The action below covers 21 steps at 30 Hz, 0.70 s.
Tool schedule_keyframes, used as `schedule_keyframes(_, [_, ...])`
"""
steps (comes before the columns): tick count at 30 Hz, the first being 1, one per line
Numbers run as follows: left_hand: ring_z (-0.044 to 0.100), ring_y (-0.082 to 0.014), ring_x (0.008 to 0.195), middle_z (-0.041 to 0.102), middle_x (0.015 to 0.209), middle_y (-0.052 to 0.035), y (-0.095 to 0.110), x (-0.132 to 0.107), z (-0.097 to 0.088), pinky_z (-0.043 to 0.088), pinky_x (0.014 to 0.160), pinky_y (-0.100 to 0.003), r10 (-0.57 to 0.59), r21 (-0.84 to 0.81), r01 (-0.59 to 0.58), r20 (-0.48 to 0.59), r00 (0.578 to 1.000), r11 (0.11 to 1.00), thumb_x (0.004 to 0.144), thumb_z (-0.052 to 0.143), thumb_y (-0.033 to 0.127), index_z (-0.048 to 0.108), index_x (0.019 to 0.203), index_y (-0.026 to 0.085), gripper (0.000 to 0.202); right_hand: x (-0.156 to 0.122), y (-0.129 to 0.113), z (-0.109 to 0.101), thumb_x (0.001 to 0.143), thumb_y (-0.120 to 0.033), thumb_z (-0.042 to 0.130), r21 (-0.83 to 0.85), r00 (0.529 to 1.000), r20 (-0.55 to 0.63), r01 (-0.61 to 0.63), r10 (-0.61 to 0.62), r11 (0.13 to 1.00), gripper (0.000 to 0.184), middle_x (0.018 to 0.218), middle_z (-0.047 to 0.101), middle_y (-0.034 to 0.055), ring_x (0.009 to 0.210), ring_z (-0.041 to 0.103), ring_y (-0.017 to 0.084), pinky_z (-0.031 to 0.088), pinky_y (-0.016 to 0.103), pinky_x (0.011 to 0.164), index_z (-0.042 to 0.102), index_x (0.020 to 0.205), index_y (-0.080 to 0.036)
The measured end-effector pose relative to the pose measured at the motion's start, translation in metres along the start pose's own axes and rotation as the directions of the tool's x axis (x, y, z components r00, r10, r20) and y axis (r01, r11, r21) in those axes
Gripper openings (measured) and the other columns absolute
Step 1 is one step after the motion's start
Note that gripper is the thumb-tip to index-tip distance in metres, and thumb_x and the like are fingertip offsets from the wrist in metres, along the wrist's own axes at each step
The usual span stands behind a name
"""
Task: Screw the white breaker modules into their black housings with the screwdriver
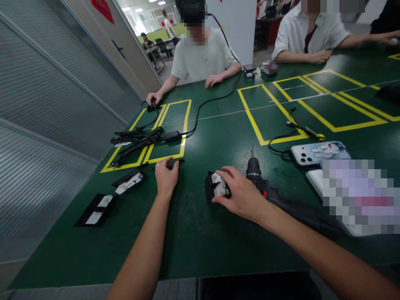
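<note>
My left hand [166, 177] is over the green table with its fingers curled down onto a thin black rod [181, 160]. The rod's ends show on both sides of the fingers; its kind I cannot make out. Further right, my right hand [242, 191] has thumb and fingers on opposite edges of a small black packet [210, 189] with white labels. Just beyond that hand lies a black cordless drill [253, 168], its bit pointing away, partly hidden by my right forearm. Two black packets with white labels, one nearer [95, 210] and one farther [129, 181], lie left of my left hand.
Black cable-connected devices [140, 143] lie within yellow tape [187, 121] at left. At right are a phone in a patterned case [321, 153], a white object [315, 183] beneath a blurred item, and a cable [278, 137]. Two people [203, 54] sit across the table.
</note>
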State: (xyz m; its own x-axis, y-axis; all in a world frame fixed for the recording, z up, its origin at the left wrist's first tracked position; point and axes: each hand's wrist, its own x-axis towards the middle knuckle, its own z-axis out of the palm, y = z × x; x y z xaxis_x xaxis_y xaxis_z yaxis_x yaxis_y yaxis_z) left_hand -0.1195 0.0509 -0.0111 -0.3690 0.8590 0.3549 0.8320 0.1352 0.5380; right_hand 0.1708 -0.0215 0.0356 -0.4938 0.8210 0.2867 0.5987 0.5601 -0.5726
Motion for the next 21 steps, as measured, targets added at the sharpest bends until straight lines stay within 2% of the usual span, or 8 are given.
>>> schedule_keyframes(3, [0.061, -0.0228, 0.094, 0.060, 0.114, -0.0135, 0.021, -0.016, -0.010, 0.050, 0.086, -0.039, 0.050, -0.052, -0.049, 0.019, 0.999, 0.997, 0.085, 0.052, 0.043, 0.059, 0.117, 0.014, 0.043, 0.000, 0.001, 0.002, 0.075, -0.043, 0.083, -0.065, 0.996, 0.074, 0.059, -0.054, 0.996, 0.091, 0.142, 0.026, 0.0149, 0.127, 0.031, 0.029, 0.038, 0.045, 0.106, 0.032, 0.144, -0.012])
schedule_keyframes(5, [0.060, -0.0223, 0.100, 0.057, 0.118, -0.0113, 0.039, -0.033, -0.020, 0.049, 0.090, -0.040, 0.189, -0.216, -0.150, 0.170, 0.967, 0.965, 0.086, 0.052, 0.042, 0.056, 0.121, 0.018, 0.043, 0.000, 0.002, 0.003, 0.074, -0.035, 0.083, -0.090, 0.991, 0.111, 0.086, -0.076, 0.992, 0.091, 0.142, 0.025, 0.0158, 0.128, 0.030, 0.030, 0.037, 0.044, 0.107, 0.030, 0.145, -0.012])
schedule_keyframes(7, [0.056, -0.0248, 0.113, 0.051, 0.131, -0.0107, 0.057, -0.051, -0.030, 0.046, 0.097, -0.042, 0.361, -0.409, -0.198, 0.374, 0.854, 0.891, 0.083, 0.059, 0.043, 0.049, 0.130, 0.023, 0.052, 0.001, 0.001, 0.003, 0.075, -0.025, 0.081, -0.103, 0.990, 0.117, 0.088, -0.076, 0.991, 0.086, 0.139, 0.030, 0.0148, 0.125, 0.033, 0.029, 0.039, 0.043, 0.105, 0.031, 0.144, -0.012])
schedule_keyframes(9, [0.044, -0.0302, 0.129, 0.040, 0.144, -0.0119, 0.071, -0.068, -0.038, 0.039, 0.106, -0.045, 0.472, -0.530, -0.174, 0.501, 0.726, 0.830, 0.070, 0.074, 0.045, 0.043, 0.137, 0.025, 0.077, 0.001, 0.000, 0.002, 0.074, -0.019, 0.079, -0.098, 0.993, 0.102, 0.061, -0.051, 0.993, 0.083, 0.131, 0.037, 0.0135, 0.119, 0.038, 0.027, 0.042, 0.041, 0.102, 0.033, 0.142, -0.012])
schedule_keyframes(11, [0.033, -0.0319, 0.137, 0.032, 0.150, -0.0110, 0.081, -0.082, -0.041, 0.031, 0.113, -0.047, 0.500, -0.536, -0.163, 0.577, 0.645, 0.829, 0.059, 0.082, 0.043, 0.038, 0.140, 0.027, 0.094, 0.001, -0.001, 0.001, 0.073, -0.019, 0.078, -0.067, 0.996, 0.091, 0.023, -0.017, 0.997, 0.075, 0.123, 0.041, 0.0128, 0.110, 0.044, 0.026, 0.046, 0.039, 0.097, 0.040, 0.136, -0.012])
schedule_keyframes(12, [0.031, -0.0315, 0.139, 0.031, 0.151, -0.0103, 0.085, -0.087, -0.041, 0.028, 0.114, -0.048, 0.496, -0.516, -0.171, 0.598, 0.630, 0.840, 0.056, 0.084, 0.040, 0.036, 0.141, 0.028, 0.098, 0.001, -0.001, 0.001, 0.073, -0.021, 0.077, -0.044, 0.997, 0.080, 0.001, 0.002, 0.999, 0.069, 0.119, 0.041, 0.0126, 0.106, 0.046, 0.025, 0.048, 0.038, 0.094, 0.043, 0.132, -0.011])
schedule_keyframes(15, [0.035, -0.0275, 0.137, 0.035, 0.150, -0.0092, 0.094, -0.098, -0.035, 0.028, 0.115, -0.046, 0.465, -0.443, -0.216, 0.593, 0.657, 0.870, 0.064, 0.079, 0.028, 0.031, 0.143, 0.028, 0.092, 0.000, -0.001, 0.002, 0.073, -0.023, 0.074, 0.039, 0.999, 0.019, -0.041, 0.040, 0.998, 0.057, 0.112, 0.042, 0.0111, 0.100, 0.048, 0.023, 0.049, 0.036, 0.091, 0.048, 0.123, -0.011])
schedule_keyframes(21, [0.043, -0.0244, 0.132, 0.041, 0.146, -0.0094, 0.095, -0.100, -0.030, 0.035, 0.111, -0.042, 0.420, -0.332, -0.275, 0.540, 0.729, 0.903, 0.071, 0.067, 0.019, 0.031, 0.142, 0.025, 0.080, -0.002, -0.003, 0.001, 0.072, -0.023, 0.075, 0.156, 0.994, -0.094, -0.041, 0.057, 0.987, 0.068, 0.115, 0.039, 0.0099, 0.109, 0.043, 0.022, 0.045, 0.033, 0.098, 0.042, 0.131, -0.013])
